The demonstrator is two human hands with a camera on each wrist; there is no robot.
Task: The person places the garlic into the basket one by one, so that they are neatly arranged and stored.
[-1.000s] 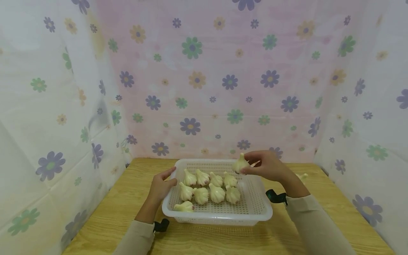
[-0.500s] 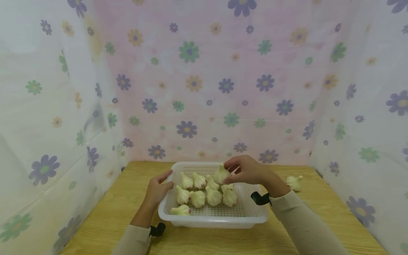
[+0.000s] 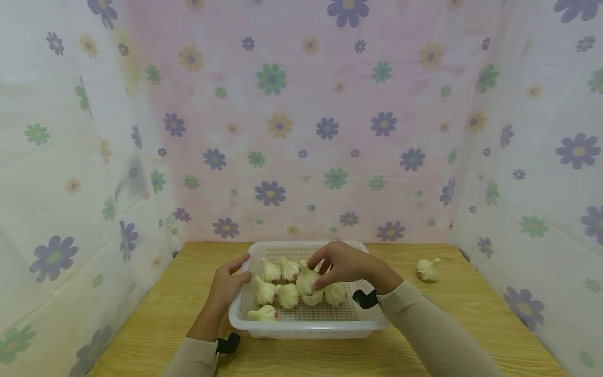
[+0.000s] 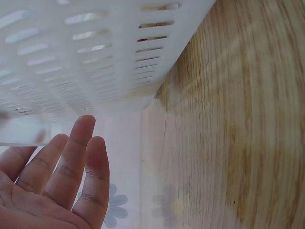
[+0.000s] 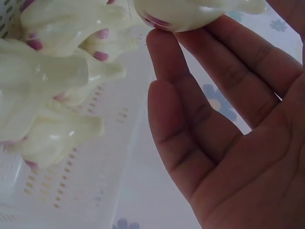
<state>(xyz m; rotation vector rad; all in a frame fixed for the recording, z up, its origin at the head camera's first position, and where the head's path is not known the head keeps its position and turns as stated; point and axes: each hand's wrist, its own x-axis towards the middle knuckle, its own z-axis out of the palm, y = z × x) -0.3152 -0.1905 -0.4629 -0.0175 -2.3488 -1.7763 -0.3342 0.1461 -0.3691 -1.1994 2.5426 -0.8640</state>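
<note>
My right hand [image 3: 341,267] pinches a garlic bulb [image 3: 307,278] between thumb and fingers, its stem pointing up, over the white plastic basket [image 3: 311,325]. In the right wrist view the held garlic bulb [image 5: 190,12] shows at the top edge, at the fingertips. Rows of pale garlic bulbs [image 3: 288,297] with purplish bases lie in the basket, some overlapped by the held one. My left hand [image 3: 226,285] touches the basket's left rim. The left wrist view shows its fingers [image 4: 78,157] extended beside the slotted basket wall [image 4: 95,52].
One more garlic bulb [image 3: 427,270] lies on the wooden table [image 3: 424,309], right of the basket. Flower-patterned sheets [image 3: 292,173] stand behind the table and at both sides. A black wrist mount [image 3: 365,299] protrudes from the right wrist, over the basket's right side.
My right hand has carried its garlic bulb leftward and down, from the basket's back right corner to above the bulbs. The left hand stays at the rim. The view has shifted slightly.
</note>
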